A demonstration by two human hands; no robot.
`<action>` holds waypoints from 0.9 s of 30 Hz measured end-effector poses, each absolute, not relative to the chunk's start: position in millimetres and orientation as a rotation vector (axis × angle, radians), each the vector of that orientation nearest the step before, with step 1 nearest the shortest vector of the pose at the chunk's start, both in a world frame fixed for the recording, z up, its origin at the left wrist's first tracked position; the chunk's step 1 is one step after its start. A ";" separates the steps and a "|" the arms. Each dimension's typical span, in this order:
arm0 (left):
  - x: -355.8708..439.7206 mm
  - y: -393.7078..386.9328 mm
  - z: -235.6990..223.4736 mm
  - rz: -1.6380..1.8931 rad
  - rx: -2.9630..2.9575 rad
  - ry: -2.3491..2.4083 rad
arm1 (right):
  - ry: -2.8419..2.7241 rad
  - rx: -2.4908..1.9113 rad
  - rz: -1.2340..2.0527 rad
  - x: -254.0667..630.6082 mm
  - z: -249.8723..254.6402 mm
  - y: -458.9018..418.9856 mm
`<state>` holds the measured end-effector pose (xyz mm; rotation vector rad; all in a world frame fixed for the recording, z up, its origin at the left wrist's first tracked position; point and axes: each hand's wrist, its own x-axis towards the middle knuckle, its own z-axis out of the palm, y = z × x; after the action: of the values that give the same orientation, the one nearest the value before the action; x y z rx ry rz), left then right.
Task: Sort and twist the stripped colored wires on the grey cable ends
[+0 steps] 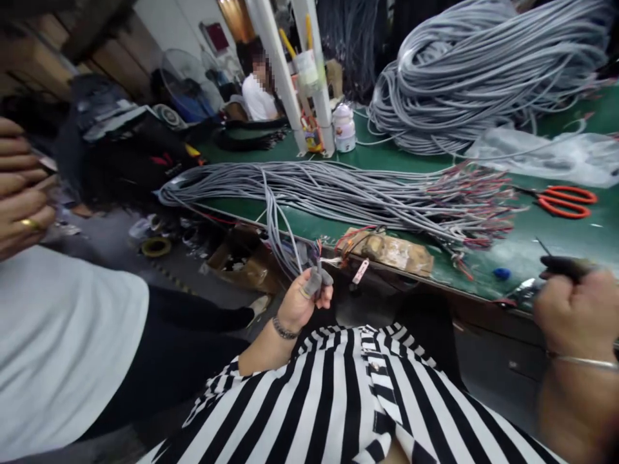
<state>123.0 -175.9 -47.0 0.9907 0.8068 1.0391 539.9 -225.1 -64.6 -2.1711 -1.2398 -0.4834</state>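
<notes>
Near the table's front edge, my left hand (307,298) pinches the end of a grey cable (318,265), with stripped coloured wires sticking up above the fingers. Grey covers sit on the thumb and a fingertip. Several grey strands run down beside this hand from the long cable bundle (309,183) on the table. Off to the right, my right hand (575,316) is blurred and closed around a dark-handled tool (568,267) with a thin metal tip; its exact kind is unclear. The two hands are far apart.
Orange-handled scissors (567,201) lie at the right on the green table (387,154). A taped brown block (387,251) sits at the front edge. A large cable coil (474,77) and a white bottle (344,129) stand behind. Another person (62,348) stands close at left.
</notes>
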 end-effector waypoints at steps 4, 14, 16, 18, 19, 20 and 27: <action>119.5 -186.8 -60.7 0.960 1.029 0.822 | -1.293 -1.450 -0.048 449.5 -44.3 -234.8; 116.8 -194.7 -69.8 0.424 1.272 0.714 | -2.088 -0.945 0.635 326.9 -43.5 -221.7; 117.7 -191.5 -67.6 0.395 1.309 0.692 | -2.110 -0.973 0.638 333.0 -46.3 -222.8; 120.2 -187.8 -66.5 0.386 1.366 0.679 | -2.119 -0.954 0.733 340.3 -47.2 -223.1; 121.7 -186.1 -67.2 0.380 1.392 0.668 | -2.106 -0.914 0.836 343.7 -48.1 -222.9; 123.3 -184.6 -69.0 0.372 1.407 0.650 | -2.065 -0.872 0.966 346.7 -49.9 -222.7; 123.7 -182.6 -95.8 0.512 1.128 0.574 | -1.081 -1.115 1.401 362.6 -91.0 -232.2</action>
<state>123.7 -182.6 -95.8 1.1281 0.5739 0.5124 362.6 -232.2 -91.0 -1.1149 -1.0805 1.4009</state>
